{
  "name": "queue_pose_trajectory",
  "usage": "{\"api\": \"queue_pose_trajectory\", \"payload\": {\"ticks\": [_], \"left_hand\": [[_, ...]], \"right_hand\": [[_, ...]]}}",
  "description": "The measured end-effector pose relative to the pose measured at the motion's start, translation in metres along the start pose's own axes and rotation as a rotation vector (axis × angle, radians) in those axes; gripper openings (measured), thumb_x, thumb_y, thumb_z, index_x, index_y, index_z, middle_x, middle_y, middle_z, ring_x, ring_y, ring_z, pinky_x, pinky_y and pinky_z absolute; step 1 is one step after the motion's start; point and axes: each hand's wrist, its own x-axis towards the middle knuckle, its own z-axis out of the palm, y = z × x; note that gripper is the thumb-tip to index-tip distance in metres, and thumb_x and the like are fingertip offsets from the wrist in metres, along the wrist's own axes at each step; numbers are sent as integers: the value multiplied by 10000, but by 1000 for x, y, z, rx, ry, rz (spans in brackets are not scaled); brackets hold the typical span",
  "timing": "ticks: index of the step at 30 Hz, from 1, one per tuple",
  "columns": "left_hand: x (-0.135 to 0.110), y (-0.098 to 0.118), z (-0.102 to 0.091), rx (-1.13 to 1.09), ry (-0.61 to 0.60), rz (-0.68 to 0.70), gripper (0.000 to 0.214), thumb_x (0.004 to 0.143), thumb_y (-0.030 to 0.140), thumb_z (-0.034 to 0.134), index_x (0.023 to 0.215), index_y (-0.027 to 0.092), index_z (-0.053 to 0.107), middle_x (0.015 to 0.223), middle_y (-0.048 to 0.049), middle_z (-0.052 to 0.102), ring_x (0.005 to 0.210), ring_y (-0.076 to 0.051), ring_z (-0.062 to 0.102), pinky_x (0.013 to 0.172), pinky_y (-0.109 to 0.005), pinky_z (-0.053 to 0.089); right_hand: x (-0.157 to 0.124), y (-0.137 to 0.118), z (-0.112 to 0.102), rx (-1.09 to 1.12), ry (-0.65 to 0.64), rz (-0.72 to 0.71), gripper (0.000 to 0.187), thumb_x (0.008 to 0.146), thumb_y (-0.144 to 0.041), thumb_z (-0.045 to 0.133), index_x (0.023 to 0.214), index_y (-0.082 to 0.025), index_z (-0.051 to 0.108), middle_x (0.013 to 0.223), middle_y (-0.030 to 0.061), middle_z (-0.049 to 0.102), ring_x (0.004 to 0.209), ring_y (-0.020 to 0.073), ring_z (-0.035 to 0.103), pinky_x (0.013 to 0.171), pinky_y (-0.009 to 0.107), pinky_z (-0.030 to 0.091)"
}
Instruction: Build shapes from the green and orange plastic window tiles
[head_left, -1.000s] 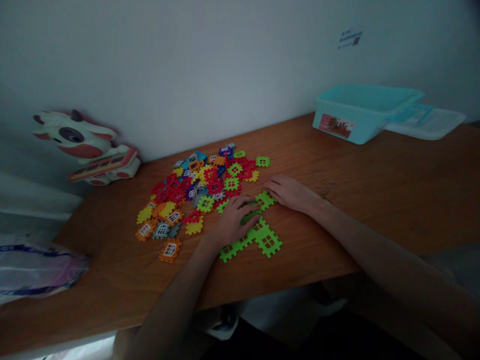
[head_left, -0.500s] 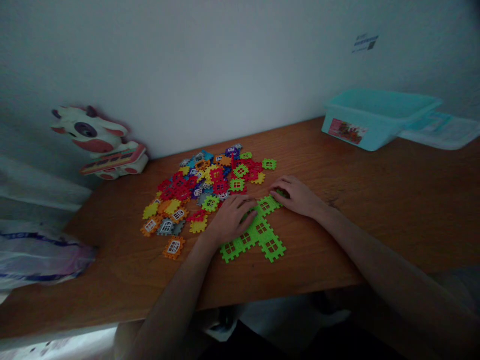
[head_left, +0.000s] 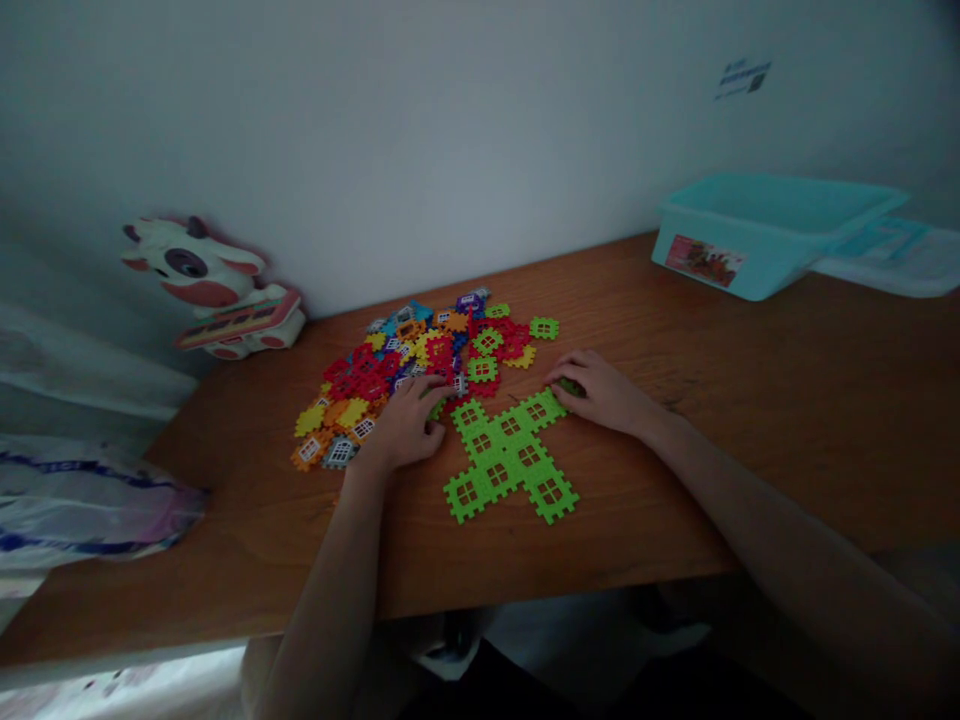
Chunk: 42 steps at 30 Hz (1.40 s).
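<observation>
Far left, a crinkled translucent plastic bag (head_left: 97, 505) sits by the edge of the wooden table (head_left: 232, 500), its film printed in blue. Next, a cow-shaped toy keyboard (head_left: 210, 290), smooth and rounded, stands against the wall.

Then the pile of notched plastic tiles (head_left: 412, 348): red, yellow, orange, blue, purple, gray, a few green. Flat, toothed edges; many with window lattices, some of these white. All of this appears unjoined.

Your left hand (head_left: 405, 425) is at the pile's near edge, fingers loosely curved around a loose green tile (head_left: 436, 408); whether they pinch it, I cannot tell.

Just right of that, in front of you, lies the green panel (head_left: 499, 465), flat on matte, brown-grained wood. Done so far, by my reading: eight window tiles show, meshed tooth to tooth into a branching shape, outline uneven.

Your right hand (head_left: 600, 395) rests at its upper right end, fingers bent over another green tile (head_left: 570, 387); mostly covered, so grip and joint unclear.

Far right, a glossy turquoise plastic bin (head_left: 780, 215), open-topped, with a clear lid (head_left: 900, 265) beside it.
</observation>
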Motion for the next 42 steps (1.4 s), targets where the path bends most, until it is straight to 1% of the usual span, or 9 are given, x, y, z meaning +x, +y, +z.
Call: {"api": "queue_pose_trajectory", "payload": {"ticks": [8, 12, 16, 20, 23, 30, 34, 38, 42], "left_hand": [[2, 4, -3, -13, 92, -12, 412, 788, 181, 599, 1187, 173, 702, 1259, -128, 652, 1173, -315, 610, 1079, -509, 499], [4, 5, 0, -18, 198, -11, 284, 871, 161, 563, 1111, 169, 715, 1170, -123, 677, 1104, -288, 620, 1008, -471, 537], [8, 9, 5, -26, 225, 74, 316, 930, 118, 515, 1190, 173, 687, 1166, -117, 685, 1093, -268, 625, 995, -462, 542], [10, 18, 9, -69, 143, 155, 442, 952, 82, 481, 1346, 223, 623, 1318, -110, 644, 1211, -268, 596, 1051, -482, 519], [11, 25, 12, -118, 91, 190, 481, 963, 79, 467, 1408, 223, 579, 1376, -113, 627, 1256, -271, 584, 1070, -483, 515], [14, 37, 16, -161, 36, 273, 457, 991, 103, 432, 1429, 182, 537, 1400, -132, 611, 1281, -278, 564, 1107, -500, 495], [15, 46, 18, -176, 17, 284, 474, 994, 103, 416, 1458, 160, 497, 1424, -148, 584, 1317, -289, 528, 1139, -527, 464], [18, 65, 23, -195, 14, 302, 478, 1011, 137, 414, 1487, 129, 458, 1441, -179, 560, 1340, -292, 513, 1132, -514, 471], [23, 85, 21, -217, -64, 341, 430, 1014, 305, 510, 1418, 164, 555, 1343, -161, 622, 1244, -305, 574, 1078, -531, 496]], "right_hand": [[-2, 13, -14, -172, 20, 35, 243, 955, -202, 535, 1061, -221, 754, 1024, 126, 709, 1003, 311, 656, 912, 469, 516], [-1, -13, -6, -213, 35, -25, 287, 1018, -349, 532, 1141, -202, 745, 1077, 139, 709, 1024, 319, 641, 921, 482, 505], [0, -40, 11, -67, -98, -184, 356, 1011, -437, 580, 1287, -260, 718, 1200, 122, 695, 1122, 298, 620, 999, 485, 485], [1, -40, 13, 14, -221, -179, 299, 1003, -271, 580, 1250, -314, 742, 1337, 80, 691, 1214, 296, 620, 1041, 534, 442], [3, -26, 3, 76, -252, -103, 438, 954, -113, 533, 1313, -300, 701, 1351, 62, 709, 1229, 266, 646, 1078, 523, 429], [-1, 2, -20, 210, -262, -15, 540, 778, 66, 456, 1043, -263, 792, 1095, 17, 802, 1038, 205, 734, 946, 367, 545], [-1, 1, -12, 170, -150, 30, 453, 820, 33, 475, 1023, -231, 781, 978, 50, 778, 914, 200, 725, 873, 350, 561], [2, -4, 2, 62, 26, 34, 378, 899, -29, 484, 1076, -216, 761, 1061, 100, 727, 1019, 237, 680, 946, 411, 538], [3, -4, 7, 23, 33, 25, 363, 890, -24, 490, 1036, -219, 759, 1030, 94, 713, 1023, 244, 662, 954, 419, 527]]}}
